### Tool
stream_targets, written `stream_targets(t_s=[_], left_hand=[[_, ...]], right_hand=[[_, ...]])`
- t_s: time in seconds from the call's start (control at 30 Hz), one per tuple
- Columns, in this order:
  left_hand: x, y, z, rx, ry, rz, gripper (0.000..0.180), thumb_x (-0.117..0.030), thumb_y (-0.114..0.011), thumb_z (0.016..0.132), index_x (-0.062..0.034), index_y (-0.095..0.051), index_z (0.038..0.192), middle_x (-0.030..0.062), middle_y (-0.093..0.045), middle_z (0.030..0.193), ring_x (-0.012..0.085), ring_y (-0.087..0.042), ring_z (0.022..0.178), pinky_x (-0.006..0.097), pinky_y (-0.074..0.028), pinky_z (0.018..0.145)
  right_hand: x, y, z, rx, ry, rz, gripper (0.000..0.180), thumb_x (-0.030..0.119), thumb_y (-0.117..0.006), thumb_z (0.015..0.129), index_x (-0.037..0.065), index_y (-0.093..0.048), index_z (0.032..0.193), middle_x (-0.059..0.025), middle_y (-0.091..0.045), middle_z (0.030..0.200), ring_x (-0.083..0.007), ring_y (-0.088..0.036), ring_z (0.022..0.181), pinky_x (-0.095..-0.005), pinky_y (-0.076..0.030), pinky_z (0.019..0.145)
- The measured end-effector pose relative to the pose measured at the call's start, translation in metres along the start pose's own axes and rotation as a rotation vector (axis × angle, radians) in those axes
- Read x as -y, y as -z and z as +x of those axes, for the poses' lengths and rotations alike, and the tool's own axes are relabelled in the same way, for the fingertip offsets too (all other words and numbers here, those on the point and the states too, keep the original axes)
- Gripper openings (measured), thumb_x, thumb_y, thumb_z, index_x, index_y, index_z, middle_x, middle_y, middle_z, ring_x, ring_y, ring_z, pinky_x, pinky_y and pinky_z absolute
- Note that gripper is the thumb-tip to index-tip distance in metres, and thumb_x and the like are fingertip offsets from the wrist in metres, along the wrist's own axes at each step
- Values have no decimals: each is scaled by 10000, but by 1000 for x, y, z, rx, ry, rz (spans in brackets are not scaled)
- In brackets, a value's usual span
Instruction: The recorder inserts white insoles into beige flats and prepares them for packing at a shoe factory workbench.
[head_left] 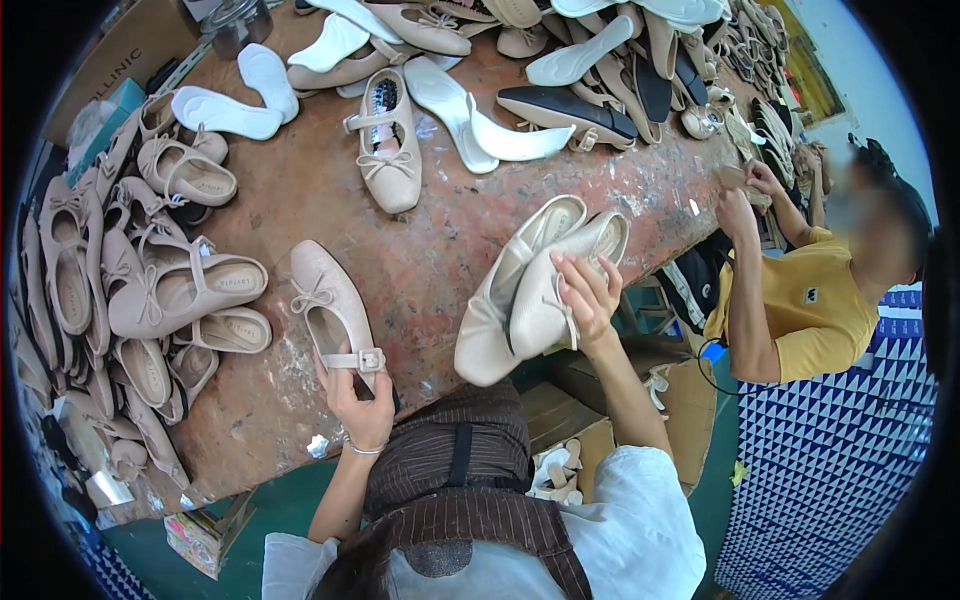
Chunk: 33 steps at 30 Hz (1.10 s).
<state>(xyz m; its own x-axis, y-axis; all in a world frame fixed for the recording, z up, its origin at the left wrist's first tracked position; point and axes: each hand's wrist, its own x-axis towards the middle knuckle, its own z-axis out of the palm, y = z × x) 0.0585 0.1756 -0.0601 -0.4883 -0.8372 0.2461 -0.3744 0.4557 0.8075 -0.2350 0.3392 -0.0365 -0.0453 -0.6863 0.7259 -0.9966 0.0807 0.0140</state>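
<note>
My left hand (358, 412) is closed around the heel end of a beige bow flat (337, 300), thumb and fingers by its buckled strap. The flat's toe points away from me over the table. My right hand (588, 300) grips a pale beige flat (545, 310) from its right side, fingers over the upper. Against that one lies a second pale flat (490, 340), seemingly held along with it; my palm is hidden. Beyond my hands a single beige bow shoe (390, 180) stands on the table (270, 215) with a dark, patterned piece inside.
Many beige flats (185, 285) are heaped on the left. White insoles (520, 135) and more shoes lie along the far side. A person in a yellow shirt (800, 310) handles something at the right. Below the table's near edge sits a cardboard box (690, 410) with shoes.
</note>
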Motion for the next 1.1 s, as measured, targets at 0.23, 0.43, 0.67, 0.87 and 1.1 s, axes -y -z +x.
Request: stream_targets(t_s=[0.23,0.43,0.67,0.87,1.1], left_hand=[[-22,50,6,-121,-107,-105,394,-68,-650,683,58,-635,1055,242,-628,1183,416,-608,1101,660,-245,1111],[-43,183,64,-441,-405,256,368,-121,-638,682,49,-666,1008,252,-640,1206,398,-610,1165,636,-249,1125],[-71,376,190,-806,-503,490,178,-131,-641,887,-9,-630,1016,195,-652,913,346,-633,765,409,-492,718],[76,465,304,-348,-107,802,496,-275,-324,1073,-52,-332,1515,175,-396,1534,281,-401,1398,380,-323,1140],[166,457,370,-554,256,1010,963,-766,-476,828,-74,-364,1489,225,-498,1437,414,-491,1307,556,-308,1096]], right_hand=[[64,-17,60,-117,-169,293,728,203,-823,692,55,-440,1294,-172,-679,1134,-328,-680,1004,-533,-408,1032],[164,-67,223,-213,-635,885,655,108,-795,647,-50,-548,1234,-171,-654,1127,-290,-640,1047,-392,-452,987],[295,-107,469,-32,-439,1295,744,165,-777,689,-174,-419,1246,-285,-636,1064,-349,-660,934,-420,-524,853],[384,-222,483,458,-254,1201,830,438,-476,969,-32,-106,1545,-290,-226,1569,-462,-197,1458,-618,-161,1162],[244,-257,369,130,-135,1187,258,215,-658,889,44,-730,1069,-161,-724,1052,-295,-700,965,-384,-532,862]])
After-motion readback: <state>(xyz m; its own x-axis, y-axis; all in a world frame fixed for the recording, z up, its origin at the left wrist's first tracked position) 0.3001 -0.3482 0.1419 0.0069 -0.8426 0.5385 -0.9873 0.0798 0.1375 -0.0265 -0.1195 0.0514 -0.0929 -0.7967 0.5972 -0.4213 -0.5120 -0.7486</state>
